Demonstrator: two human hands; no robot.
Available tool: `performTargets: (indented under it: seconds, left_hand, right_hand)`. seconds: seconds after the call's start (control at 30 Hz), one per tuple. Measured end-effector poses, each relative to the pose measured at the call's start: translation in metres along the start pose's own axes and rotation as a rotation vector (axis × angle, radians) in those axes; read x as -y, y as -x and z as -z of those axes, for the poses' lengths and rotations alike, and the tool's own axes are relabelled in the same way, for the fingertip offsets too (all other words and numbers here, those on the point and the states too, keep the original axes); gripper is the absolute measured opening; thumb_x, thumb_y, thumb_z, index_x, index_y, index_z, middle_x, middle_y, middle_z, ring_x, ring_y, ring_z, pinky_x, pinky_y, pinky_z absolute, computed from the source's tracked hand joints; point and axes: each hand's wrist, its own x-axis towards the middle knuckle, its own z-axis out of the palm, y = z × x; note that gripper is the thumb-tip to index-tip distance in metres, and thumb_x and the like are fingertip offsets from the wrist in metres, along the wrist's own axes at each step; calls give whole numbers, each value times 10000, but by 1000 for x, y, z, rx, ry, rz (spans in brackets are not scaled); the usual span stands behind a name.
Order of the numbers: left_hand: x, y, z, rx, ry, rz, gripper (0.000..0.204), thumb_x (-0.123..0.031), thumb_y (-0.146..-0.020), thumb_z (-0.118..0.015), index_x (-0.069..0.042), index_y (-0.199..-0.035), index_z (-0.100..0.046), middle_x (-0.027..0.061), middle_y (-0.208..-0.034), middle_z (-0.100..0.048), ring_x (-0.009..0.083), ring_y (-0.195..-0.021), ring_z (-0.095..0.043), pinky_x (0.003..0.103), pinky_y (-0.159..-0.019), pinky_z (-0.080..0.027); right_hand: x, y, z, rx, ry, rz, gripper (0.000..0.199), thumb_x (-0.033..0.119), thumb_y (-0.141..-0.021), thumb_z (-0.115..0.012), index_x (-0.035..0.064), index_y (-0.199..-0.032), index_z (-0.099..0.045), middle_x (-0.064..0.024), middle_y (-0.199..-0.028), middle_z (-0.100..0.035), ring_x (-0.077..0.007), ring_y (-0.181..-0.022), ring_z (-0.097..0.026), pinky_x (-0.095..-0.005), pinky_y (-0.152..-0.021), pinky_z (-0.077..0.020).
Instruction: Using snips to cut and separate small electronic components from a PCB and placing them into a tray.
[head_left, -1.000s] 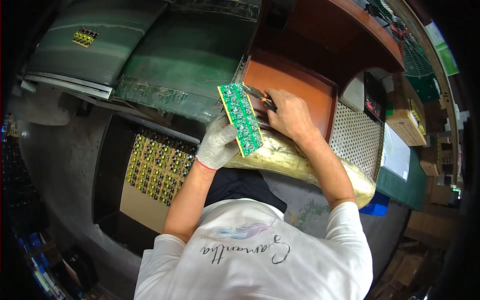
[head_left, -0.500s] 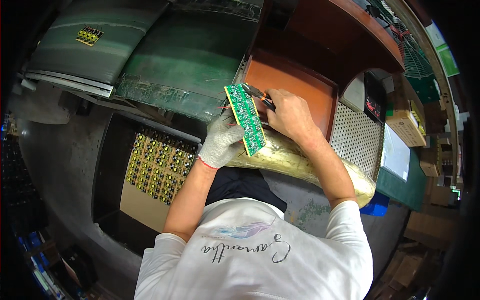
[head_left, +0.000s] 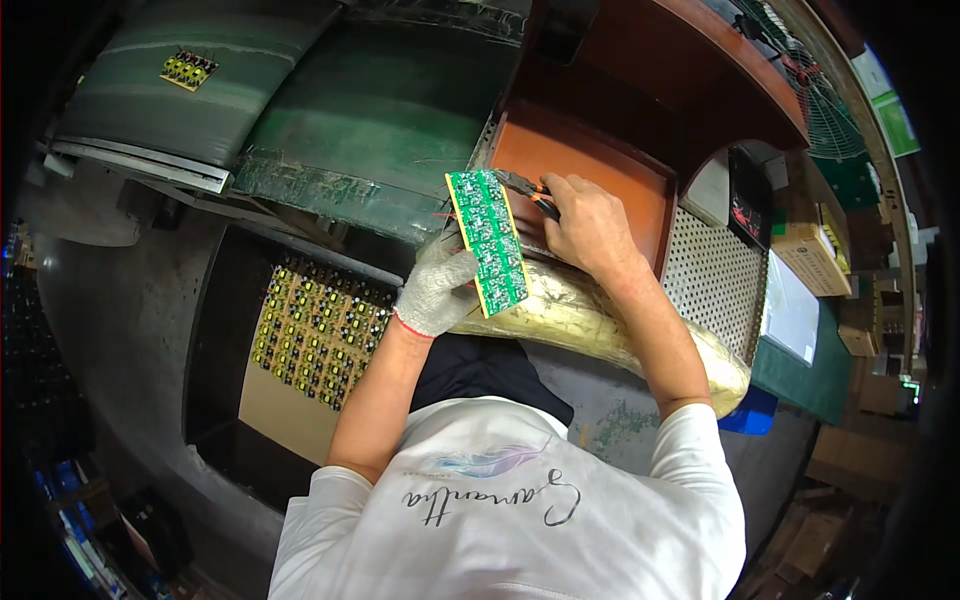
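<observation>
The left hand point(head_left: 437, 292) is pinching a probably light, brittle circuit board point(head_left: 490, 245), sensibly edge-on; the right hand point(head_left: 590, 225) is gripping pliers point(head_left: 524, 187).

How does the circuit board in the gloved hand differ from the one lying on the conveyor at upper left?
Face: the held board shows its green side with silvery spots; the conveyor board shows yellow and black components.
Support: the held board is gripped in the gloved left hand; the conveyor board lies on the dark green conveyor.
Both look rectangular, with thin wires sticking out.
</observation>
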Motion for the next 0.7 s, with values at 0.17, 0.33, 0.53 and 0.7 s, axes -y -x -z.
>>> performTargets:
  seconds: [0.17,0.33,0.53,0.7]
  left_hand:
    - [1,-1,3,-9,1,10,564,-240,-1011,-758,-8,-1494,-582,118,-1326,-723,253,-1180,-737,431,-1048,-604]
    - [1,-1,4,8,-4,4,571,-232,-1012,-746,-2,-1506,-574,126,-1340,-721,256,-1187,-736,434,-1055,-602]
    - [1,-2,3,9,11,-7,585,-230,-1008,-743,7,-1514,-569,136,-1359,-718,271,-1201,-736,439,-1080,-592]
    - [0,0,6,38,-18,-9,611,-238,-1004,-750,16,-1525,-560,146,-1385,-712,279,-1229,-729,442,-1097,-585]
  right_hand:
    - [1,-1,2,61,-20,-16,502,75,-824,-760,-4,-1315,-691,-206,-1089,-745,-414,-1055,-726,-516,-928,-601]
    - [0,0,3,47,1,-3,485,73,-832,-749,-6,-1307,-691,-201,-1071,-741,-414,-1043,-724,-516,-921,-599]
    - [-8,-7,-1,-41,29,85,451,81,-786,-776,-20,-1218,-694,-184,-986,-734,-390,-973,-733,-499,-853,-613]
    - [-7,-6,1,-59,15,106,442,85,-789,-774,-17,-1212,-696,-189,-982,-734,-394,-968,-734,-504,-853,-612]
